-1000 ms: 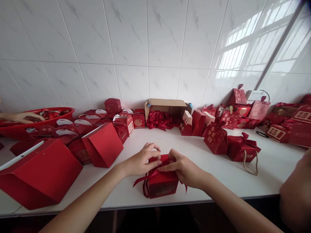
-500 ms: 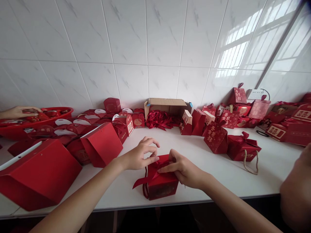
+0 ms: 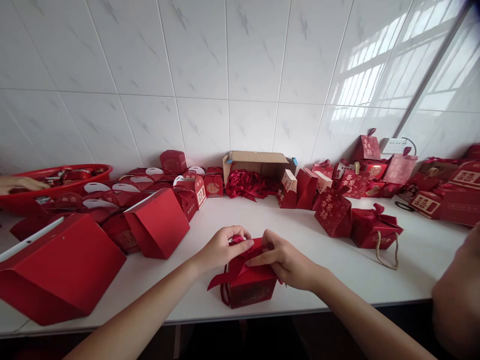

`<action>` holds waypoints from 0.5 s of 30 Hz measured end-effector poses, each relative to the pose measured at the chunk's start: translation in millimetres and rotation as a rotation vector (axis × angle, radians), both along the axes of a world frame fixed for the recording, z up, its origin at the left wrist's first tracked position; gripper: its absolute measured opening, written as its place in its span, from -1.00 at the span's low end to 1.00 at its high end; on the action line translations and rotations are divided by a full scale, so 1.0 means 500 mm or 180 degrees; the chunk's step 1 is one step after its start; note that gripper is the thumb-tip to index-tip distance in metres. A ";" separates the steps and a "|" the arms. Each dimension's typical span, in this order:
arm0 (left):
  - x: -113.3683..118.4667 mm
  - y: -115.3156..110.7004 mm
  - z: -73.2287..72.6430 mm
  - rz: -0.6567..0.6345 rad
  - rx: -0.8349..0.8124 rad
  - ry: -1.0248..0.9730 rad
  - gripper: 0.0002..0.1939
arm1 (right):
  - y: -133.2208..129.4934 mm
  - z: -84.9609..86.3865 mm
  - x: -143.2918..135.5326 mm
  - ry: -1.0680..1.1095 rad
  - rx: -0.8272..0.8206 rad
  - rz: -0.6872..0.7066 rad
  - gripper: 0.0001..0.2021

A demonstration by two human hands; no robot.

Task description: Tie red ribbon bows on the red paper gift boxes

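A small red gift box (image 3: pixel 252 290) stands near the front edge of the white table. Over its top lies a red satin ribbon (image 3: pixel 219 281), one tail hanging off to the left. My left hand (image 3: pixel 225 248) pinches a loop of the ribbon above the box's left side. My right hand (image 3: pixel 288 260) is closed on the ribbon at the top of the box, thumb and index finger pressed near the middle. A dark red cord handle hangs down the box's left side. The fingers partly hide where the ribbon crosses.
An open cardboard carton (image 3: pixel 258 157) of red ribbons stands by the wall. Large red boxes (image 3: pixel 63 265) and many smaller ones fill the left. Another person's hand (image 3: pixel 26 184) reaches into a red basin (image 3: pixel 101 173). Tied boxes (image 3: pixel 375 227) stand right, near another person's arm (image 3: pixel 457 300).
My left hand has lowered and closed its fingers on a ribbon loop. My right hand stays nearly in place. The other person's hand at the basin has shifted left and down.
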State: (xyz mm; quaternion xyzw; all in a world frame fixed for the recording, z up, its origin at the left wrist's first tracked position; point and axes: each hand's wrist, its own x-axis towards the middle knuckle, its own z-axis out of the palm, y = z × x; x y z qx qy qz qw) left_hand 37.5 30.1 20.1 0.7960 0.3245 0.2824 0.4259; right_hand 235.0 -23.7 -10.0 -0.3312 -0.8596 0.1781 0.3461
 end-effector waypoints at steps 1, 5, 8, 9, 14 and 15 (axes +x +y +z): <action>0.002 -0.001 -0.004 0.0012 -0.0025 -0.0020 -0.77 | -0.001 0.003 0.000 0.0025 -0.0006 0.0006 -0.51; 0.006 -0.003 -0.009 0.0034 -0.0004 -0.0085 -0.75 | -0.006 0.013 -0.001 0.0332 -0.0123 -0.0017 -0.61; 0.008 -0.004 -0.004 0.0019 0.0022 0.0002 -0.78 | -0.005 0.014 -0.005 0.0845 -0.0347 -0.0233 -0.76; 0.009 -0.005 -0.002 0.0028 0.0027 0.0046 -0.79 | -0.004 0.011 -0.006 0.1026 -0.0441 -0.0313 -0.81; 0.011 -0.006 0.000 0.0142 0.0007 0.0119 -0.74 | 0.011 -0.006 -0.008 0.1721 -0.0813 -0.0554 -0.87; 0.010 -0.006 -0.002 0.0156 0.0003 0.0110 -0.74 | 0.014 -0.009 -0.007 0.1793 -0.0845 -0.0593 -0.87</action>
